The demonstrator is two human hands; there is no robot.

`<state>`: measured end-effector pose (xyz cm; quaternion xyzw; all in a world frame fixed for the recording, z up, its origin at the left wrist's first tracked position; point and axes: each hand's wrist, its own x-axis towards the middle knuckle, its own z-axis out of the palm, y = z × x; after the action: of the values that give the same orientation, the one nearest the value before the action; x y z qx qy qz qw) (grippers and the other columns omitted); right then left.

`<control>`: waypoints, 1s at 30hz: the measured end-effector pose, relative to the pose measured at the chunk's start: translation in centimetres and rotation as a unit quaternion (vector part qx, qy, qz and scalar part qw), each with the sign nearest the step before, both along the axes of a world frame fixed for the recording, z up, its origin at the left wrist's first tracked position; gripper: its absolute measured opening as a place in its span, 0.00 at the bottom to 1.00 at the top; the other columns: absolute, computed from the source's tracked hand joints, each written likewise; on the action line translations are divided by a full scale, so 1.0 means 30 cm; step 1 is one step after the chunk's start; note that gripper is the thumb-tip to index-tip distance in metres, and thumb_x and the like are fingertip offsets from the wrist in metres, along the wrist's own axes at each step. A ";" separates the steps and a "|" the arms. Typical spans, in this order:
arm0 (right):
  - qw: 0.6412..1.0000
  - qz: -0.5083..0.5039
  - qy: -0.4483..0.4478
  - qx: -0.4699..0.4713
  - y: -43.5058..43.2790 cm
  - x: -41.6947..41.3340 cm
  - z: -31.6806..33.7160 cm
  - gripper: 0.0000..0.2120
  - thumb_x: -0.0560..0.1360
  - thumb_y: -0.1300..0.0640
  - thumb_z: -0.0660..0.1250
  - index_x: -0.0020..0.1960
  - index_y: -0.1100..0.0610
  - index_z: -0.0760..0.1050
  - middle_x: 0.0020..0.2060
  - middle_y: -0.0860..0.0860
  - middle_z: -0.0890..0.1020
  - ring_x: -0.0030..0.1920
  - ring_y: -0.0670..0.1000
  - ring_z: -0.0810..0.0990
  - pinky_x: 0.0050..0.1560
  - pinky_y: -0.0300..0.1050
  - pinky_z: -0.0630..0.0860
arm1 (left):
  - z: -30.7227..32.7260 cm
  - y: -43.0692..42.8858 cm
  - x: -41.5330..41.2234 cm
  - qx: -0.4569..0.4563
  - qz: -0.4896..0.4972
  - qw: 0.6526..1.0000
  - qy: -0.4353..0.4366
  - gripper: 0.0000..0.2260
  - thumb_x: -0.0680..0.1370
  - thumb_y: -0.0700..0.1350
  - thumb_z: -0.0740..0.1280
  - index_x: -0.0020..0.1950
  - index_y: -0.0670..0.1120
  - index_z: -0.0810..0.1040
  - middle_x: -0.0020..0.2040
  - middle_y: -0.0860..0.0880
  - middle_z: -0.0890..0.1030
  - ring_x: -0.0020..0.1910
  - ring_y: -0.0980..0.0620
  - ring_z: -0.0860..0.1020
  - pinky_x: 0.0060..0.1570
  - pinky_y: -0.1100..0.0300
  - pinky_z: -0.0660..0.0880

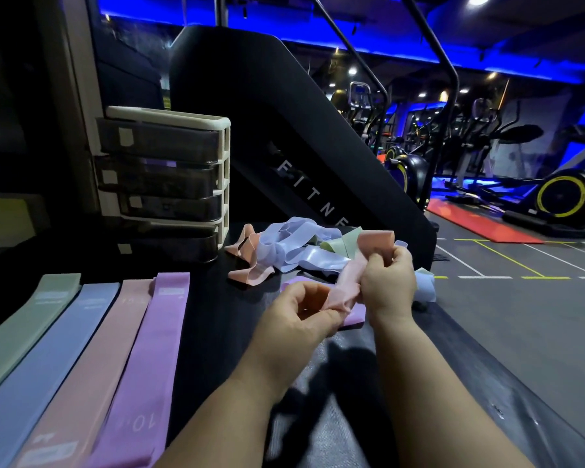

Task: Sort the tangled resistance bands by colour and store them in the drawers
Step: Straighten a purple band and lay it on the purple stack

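Both grips are clamped on one pink band (pixel 350 278). The left grip (pixel 299 315) pinches its lower end between thumb and curled fingers. The right grip (pixel 387 282) pinches it higher up, and the band's free loop stands above the right thumb. The band is held just above the dark worktop (pixel 217 309).

Directly behind the grips lies the tangle of bands (pixel 298 255) (lilac-blue, pink and pale green strips wound through each other). A purple band (pixel 355 319) lies flat on the worktop under the grips. A pale blue band (pixel 424 285) lies just right of the right grip, at the worktop edge.

At the left, four bands lie flat side by side, edges touching:
- green band (pixel 38 319)
- blue band (pixel 65 339)
- flat pink band (pixel 108 332)
- flat purple band (pixel 156 332)

The drawer unit (pixel 169 177) stands at the back left, near the tangle. It has a cream frame and four smoky drawers; a purple shape shows through the second drawer from the top. A black machine (pixel 267 113) rises behind it.
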<state>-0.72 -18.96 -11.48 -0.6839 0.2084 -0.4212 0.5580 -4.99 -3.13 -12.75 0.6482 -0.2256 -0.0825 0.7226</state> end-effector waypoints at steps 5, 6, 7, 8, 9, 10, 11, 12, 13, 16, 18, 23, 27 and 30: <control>1.000 -0.006 0.013 0.002 -0.017 -0.003 -0.001 0.01 0.80 0.60 0.60 0.49 0.54 0.70 0.45 0.52 0.77 0.47 0.55 0.75 0.47 0.44 0.67 | -0.012 -0.002 0.007 0.014 -0.001 1.000 0.018 0.10 0.62 0.53 0.76 0.38 0.50 0.82 0.38 0.49 0.81 0.41 0.52 0.77 0.52 0.53 0.76; 1.000 -0.007 0.015 0.003 -0.018 -0.002 -0.003 0.01 0.79 0.59 0.60 0.49 0.55 0.70 0.45 0.52 0.78 0.48 0.55 0.76 0.47 0.44 0.67 | -0.012 -0.001 0.007 0.028 0.011 0.999 0.014 0.10 0.63 0.53 0.77 0.36 0.50 0.81 0.36 0.49 0.80 0.39 0.52 0.76 0.49 0.55 0.76; 1.000 -0.007 0.016 0.002 -0.017 -0.001 -0.004 0.01 0.79 0.59 0.60 0.49 0.55 0.70 0.45 0.52 0.78 0.48 0.56 0.76 0.47 0.45 0.68 | -0.012 -0.002 0.007 0.040 0.027 0.999 0.010 0.10 0.65 0.52 0.77 0.35 0.49 0.80 0.34 0.51 0.79 0.37 0.54 0.75 0.46 0.58 0.74; 1.000 -0.007 0.017 -0.002 -0.014 0.000 -0.005 0.02 0.79 0.59 0.60 0.48 0.54 0.70 0.45 0.52 0.78 0.48 0.56 0.76 0.48 0.47 0.70 | -0.012 -0.003 0.006 0.049 0.046 0.998 0.006 0.10 0.68 0.49 0.77 0.34 0.48 0.79 0.31 0.53 0.77 0.34 0.55 0.74 0.41 0.62 0.73; 1.000 -0.007 0.017 -0.007 -0.011 0.000 -0.005 0.03 0.79 0.59 0.60 0.47 0.53 0.70 0.44 0.52 0.78 0.49 0.57 0.77 0.49 0.49 0.72 | -0.011 -0.005 0.005 0.061 0.074 0.995 -0.002 0.11 0.70 0.47 0.77 0.33 0.46 0.78 0.28 0.55 0.76 0.31 0.57 0.72 0.36 0.67 0.71; 1.000 -0.008 0.019 -0.011 -0.007 -0.001 -0.004 0.05 0.78 0.60 0.60 0.45 0.52 0.69 0.43 0.51 0.78 0.49 0.57 0.77 0.51 0.51 0.74 | -0.008 -0.005 0.002 0.081 0.111 0.990 -0.016 0.12 0.71 0.46 0.76 0.32 0.45 0.76 0.26 0.56 0.74 0.28 0.59 0.70 0.31 0.70 0.68; 1.000 -0.008 0.022 -0.014 -0.002 -0.005 -0.001 0.07 0.78 0.60 0.60 0.43 0.50 0.68 0.41 0.49 0.77 0.49 0.57 0.77 0.51 0.52 0.75 | -0.007 -0.005 0.002 0.102 0.151 0.982 -0.037 0.13 0.70 0.47 0.76 0.32 0.45 0.76 0.26 0.56 0.74 0.26 0.59 0.69 0.28 0.70 0.66; 1.000 -0.008 0.025 -0.017 0.004 -0.008 0.002 0.09 0.78 0.60 0.60 0.42 0.49 0.67 0.40 0.48 0.76 0.49 0.57 0.77 0.51 0.53 0.75 | -0.007 -0.005 0.003 0.122 0.190 0.972 -0.061 0.13 0.70 0.48 0.75 0.32 0.44 0.76 0.28 0.54 0.75 0.27 0.58 0.70 0.27 0.69 0.66; 0.999 -0.007 0.027 -0.019 0.008 -0.011 0.004 0.10 0.78 0.60 0.60 0.41 0.49 0.67 0.39 0.47 0.76 0.48 0.57 0.77 0.51 0.53 0.76 | -0.008 -0.004 0.007 0.136 0.226 0.961 -0.085 0.12 0.69 0.48 0.75 0.32 0.44 0.76 0.30 0.51 0.77 0.29 0.56 0.72 0.29 0.68 0.67; 0.999 -0.006 0.021 -0.025 0.015 -0.018 0.009 0.08 0.77 0.60 0.60 0.42 0.50 0.69 0.39 0.47 0.76 0.47 0.56 0.77 0.49 0.54 0.77 | -0.016 0.004 0.024 0.153 0.319 0.925 -0.138 0.08 0.70 0.45 0.72 0.35 0.45 0.76 0.34 0.49 0.80 0.35 0.49 0.76 0.35 0.61 0.70; 0.999 0.001 0.014 -0.042 0.022 -0.021 0.015 0.05 0.77 0.62 0.60 0.46 0.53 0.70 0.39 0.46 0.75 0.47 0.54 0.75 0.46 0.45 0.69 | -0.016 0.010 0.034 0.150 0.367 0.904 -0.158 0.07 0.72 0.43 0.70 0.37 0.45 0.74 0.35 0.49 0.80 0.37 0.45 0.77 0.37 0.56 0.70; 0.996 0.015 0.009 -0.089 0.059 -0.024 0.014 0.05 0.76 0.66 0.59 0.49 0.58 0.71 0.37 0.43 0.72 0.45 0.52 0.72 0.42 0.39 0.62 | -0.011 0.016 0.039 0.135 0.363 0.911 -0.144 0.05 0.77 0.41 0.64 0.44 0.48 0.68 0.34 0.49 0.83 0.34 0.48 0.76 0.34 0.57 0.67; 0.998 0.012 0.009 -0.067 0.049 -0.024 0.011 0.06 0.77 0.65 0.59 0.50 0.56 0.71 0.38 0.43 0.72 0.45 0.52 0.71 0.43 0.39 0.62 | -0.003 0.009 0.032 0.044 0.230 0.972 0.000 0.06 0.78 0.40 0.62 0.53 0.48 0.71 0.40 0.47 0.84 0.33 0.53 0.82 0.33 0.63 0.76; 0.999 0.013 -0.009 -0.052 0.036 -0.026 0.013 0.06 0.78 0.65 0.59 0.49 0.55 0.70 0.38 0.43 0.72 0.42 0.50 0.71 0.41 0.38 0.62 | 0.015 0.005 0.024 -0.088 0.126 0.981 0.117 0.13 0.78 0.33 0.58 0.57 0.47 0.70 0.46 0.43 0.83 0.37 0.50 0.84 0.42 0.56 0.80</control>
<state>-1.49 -17.89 -11.08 -0.7111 0.1728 -0.4302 0.5285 -4.25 -2.98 -12.31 0.5912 -0.0628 -0.0455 0.8028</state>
